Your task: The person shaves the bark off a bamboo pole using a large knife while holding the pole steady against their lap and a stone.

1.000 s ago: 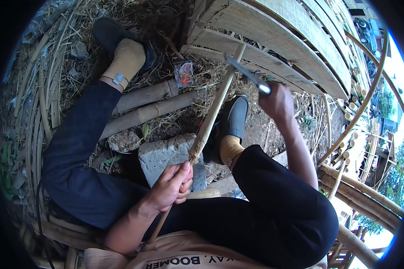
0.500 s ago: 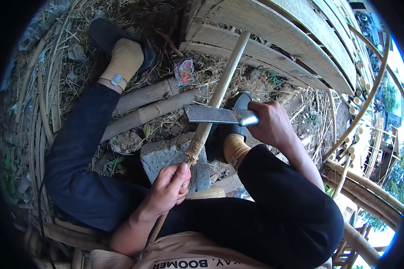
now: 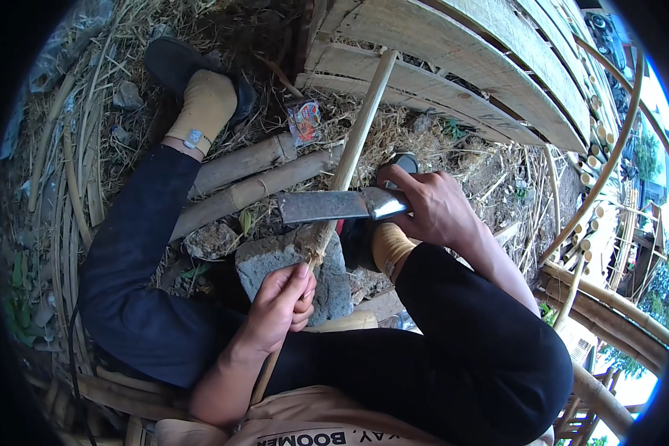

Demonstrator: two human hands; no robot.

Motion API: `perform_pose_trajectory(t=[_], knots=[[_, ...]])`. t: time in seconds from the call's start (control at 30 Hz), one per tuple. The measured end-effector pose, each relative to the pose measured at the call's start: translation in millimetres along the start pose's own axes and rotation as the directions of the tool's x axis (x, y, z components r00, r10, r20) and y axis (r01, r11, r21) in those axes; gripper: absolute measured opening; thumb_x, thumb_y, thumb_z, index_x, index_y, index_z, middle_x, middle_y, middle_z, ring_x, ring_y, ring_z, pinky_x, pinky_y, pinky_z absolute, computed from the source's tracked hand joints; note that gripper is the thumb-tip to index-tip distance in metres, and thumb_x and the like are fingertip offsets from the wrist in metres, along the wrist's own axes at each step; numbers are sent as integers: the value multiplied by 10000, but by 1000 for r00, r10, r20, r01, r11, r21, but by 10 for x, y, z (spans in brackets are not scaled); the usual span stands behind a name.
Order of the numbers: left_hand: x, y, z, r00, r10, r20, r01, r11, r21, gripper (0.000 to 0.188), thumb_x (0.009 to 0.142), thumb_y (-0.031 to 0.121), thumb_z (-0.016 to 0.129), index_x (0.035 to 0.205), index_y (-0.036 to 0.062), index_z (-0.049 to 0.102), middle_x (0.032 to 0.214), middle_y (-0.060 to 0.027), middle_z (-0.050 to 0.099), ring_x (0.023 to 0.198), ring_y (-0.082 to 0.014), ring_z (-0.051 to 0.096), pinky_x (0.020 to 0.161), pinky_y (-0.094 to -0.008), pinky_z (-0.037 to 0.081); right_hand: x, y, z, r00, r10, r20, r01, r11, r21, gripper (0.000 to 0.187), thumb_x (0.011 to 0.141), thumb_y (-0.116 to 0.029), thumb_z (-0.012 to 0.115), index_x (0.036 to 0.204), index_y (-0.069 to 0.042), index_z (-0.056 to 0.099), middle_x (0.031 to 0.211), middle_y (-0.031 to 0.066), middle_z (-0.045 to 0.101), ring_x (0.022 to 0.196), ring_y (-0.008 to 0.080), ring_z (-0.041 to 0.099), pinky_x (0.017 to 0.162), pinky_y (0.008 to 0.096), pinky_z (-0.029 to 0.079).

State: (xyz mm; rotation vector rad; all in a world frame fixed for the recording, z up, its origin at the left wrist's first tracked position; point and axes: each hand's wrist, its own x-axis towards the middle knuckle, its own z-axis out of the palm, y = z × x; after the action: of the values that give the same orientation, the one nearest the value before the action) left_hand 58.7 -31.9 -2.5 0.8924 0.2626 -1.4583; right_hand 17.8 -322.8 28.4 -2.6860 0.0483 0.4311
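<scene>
My left hand is closed round the thin lower part of a long pale wooden stick, just below a rough, frayed ring of fibres. The stick slants up and away to the right, its far end close to the wooden slats. My right hand grips the short metal handle of a broad, flat-bladed knife. The blade lies across the stick a little above the frayed part, its square end pointing left. Below the stick stands a grey concrete block, partly hidden by the stick and my left hand.
Two bamboo poles lie between my legs, near a stone and a colourful wrapper. A slatted wooden panel rises ahead. Cut bamboo is stacked at the right, and dry straw covers the ground.
The knife has slid along the stick toward my left hand, shifting left and down. The stick has tilted slightly more upright; my left hand keeps its grip.
</scene>
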Motion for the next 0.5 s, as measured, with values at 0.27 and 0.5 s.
perform_pose_trajectory(t=[0.27,0.5], knots=[[31,23,-23,983,-118,139,136,982,-129,390,1090,413,423,831,122,444,593,87,264,432,2,188,382,-201,134,-90,108,-5,999,18,-33,-20,998,-52,274,711,-136,703,968,-86,624,720,153,645,676,379,654,611,485,506],[79,-21,-38,965,-105,239,148,974,-169,421,1082,452,420,818,125,424,593,84,267,439,3,193,385,-198,141,-157,59,-79,998,29,-58,-30,999,-20,232,743,-204,714,914,-79,620,656,131,630,637,363,654,587,470,514]])
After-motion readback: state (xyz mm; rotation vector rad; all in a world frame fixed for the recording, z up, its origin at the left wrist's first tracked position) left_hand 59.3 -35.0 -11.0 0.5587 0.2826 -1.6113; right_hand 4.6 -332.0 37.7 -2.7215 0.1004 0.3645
